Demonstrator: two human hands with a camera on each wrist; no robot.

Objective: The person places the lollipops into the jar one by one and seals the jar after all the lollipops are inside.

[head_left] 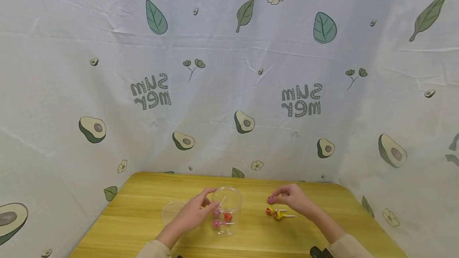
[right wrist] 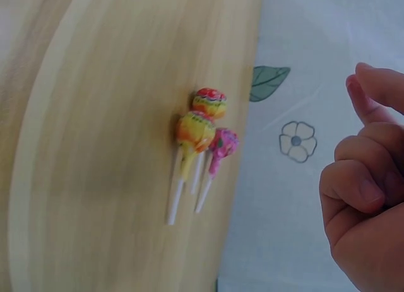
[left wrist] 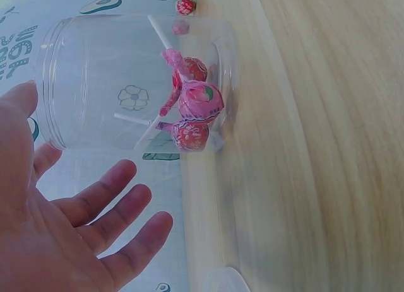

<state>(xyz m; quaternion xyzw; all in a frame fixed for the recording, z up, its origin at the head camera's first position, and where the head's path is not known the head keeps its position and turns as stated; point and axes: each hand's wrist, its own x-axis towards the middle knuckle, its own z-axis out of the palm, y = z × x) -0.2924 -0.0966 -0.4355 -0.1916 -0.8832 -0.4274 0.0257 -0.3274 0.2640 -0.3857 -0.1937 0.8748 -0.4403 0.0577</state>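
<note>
A clear plastic jar (head_left: 229, 200) stands upright on the table, with several pink and red lollipops (left wrist: 201, 103) lying at its bottom. My left hand (head_left: 193, 212) is at the jar's left side, thumb and index finger by the rim. In the left wrist view its other fingers (left wrist: 104, 232) extend loosely, apart from the jar. Over to the right, my right hand (head_left: 292, 198) hovers by a pink lollipop (right wrist: 224, 142), which lies on the table. Its thumb and index reach forward, the other fingers bend, and nothing shows between them. Two yellow-and-red lollipops (right wrist: 196, 129) lie beside the pink one.
A clear round lid (head_left: 170, 212) lies on the wooden table (head_left: 143, 206), left of the jar and partly behind my left hand. A white curtain (head_left: 222, 138) printed with avocados and leaves hangs along the back and sides. Something dark (head_left: 319, 252) shows at my right wrist.
</note>
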